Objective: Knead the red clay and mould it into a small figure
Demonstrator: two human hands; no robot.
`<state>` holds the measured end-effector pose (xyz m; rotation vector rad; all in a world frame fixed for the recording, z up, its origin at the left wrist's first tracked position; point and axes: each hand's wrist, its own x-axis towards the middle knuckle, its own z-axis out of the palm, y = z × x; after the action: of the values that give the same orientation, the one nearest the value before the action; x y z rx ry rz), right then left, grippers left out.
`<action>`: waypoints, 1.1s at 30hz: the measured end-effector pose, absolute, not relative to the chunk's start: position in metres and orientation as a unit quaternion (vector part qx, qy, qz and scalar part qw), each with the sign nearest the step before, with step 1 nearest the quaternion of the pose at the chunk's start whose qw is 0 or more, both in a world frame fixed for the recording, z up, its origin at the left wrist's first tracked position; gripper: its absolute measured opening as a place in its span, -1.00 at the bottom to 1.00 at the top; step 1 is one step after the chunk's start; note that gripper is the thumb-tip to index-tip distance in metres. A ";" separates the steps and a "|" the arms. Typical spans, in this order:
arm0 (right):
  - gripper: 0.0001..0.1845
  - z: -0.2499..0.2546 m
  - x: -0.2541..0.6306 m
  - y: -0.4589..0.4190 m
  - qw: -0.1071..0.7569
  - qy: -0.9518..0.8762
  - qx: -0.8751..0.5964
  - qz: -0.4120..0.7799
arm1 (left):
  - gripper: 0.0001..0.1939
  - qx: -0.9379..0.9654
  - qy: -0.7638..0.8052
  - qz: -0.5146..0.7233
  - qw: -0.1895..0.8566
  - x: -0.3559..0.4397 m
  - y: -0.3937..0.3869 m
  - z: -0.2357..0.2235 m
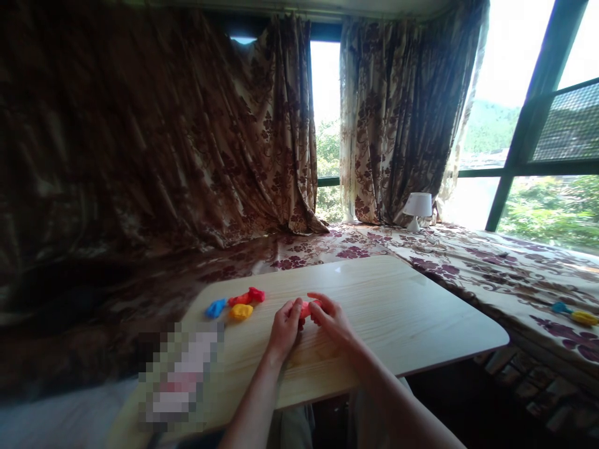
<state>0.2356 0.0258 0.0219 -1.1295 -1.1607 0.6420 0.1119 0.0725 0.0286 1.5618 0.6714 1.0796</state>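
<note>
My left hand and my right hand meet over the light wooden table, fingers pinched together on a small red balloon held between them. To the left of my hands lie three loose balloons on the tabletop: a blue balloon, a yellow balloon and a red balloon. Most of the held balloon is hidden by my fingers.
A flower-patterned cloth covers the ledge behind the table, with a small white lamp by the curtains. Another blue and yellow balloon lies on the cloth at the right. A blurred-out patch sits at the table's near left.
</note>
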 end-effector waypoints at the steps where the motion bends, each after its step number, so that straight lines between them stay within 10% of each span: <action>1: -0.61 0.022 0.236 0.026 0.642 -0.518 -0.492 0.278 | -0.56 0.655 0.279 0.452 0.538 0.112 0.072 0.029; 27: -0.79 0.011 0.246 0.033 0.640 -0.494 -0.554 0.199 | -0.75 0.710 0.303 0.462 0.437 0.118 0.078 0.015; 33: -0.63 0.026 0.250 0.041 0.671 -0.446 -0.559 0.195 | -0.71 0.672 0.224 0.410 0.574 0.130 0.065 0.021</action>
<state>0.2499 0.0414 0.0258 -1.2594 -1.0040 0.4383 0.1304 0.0653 0.0211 1.5754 0.5261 0.9619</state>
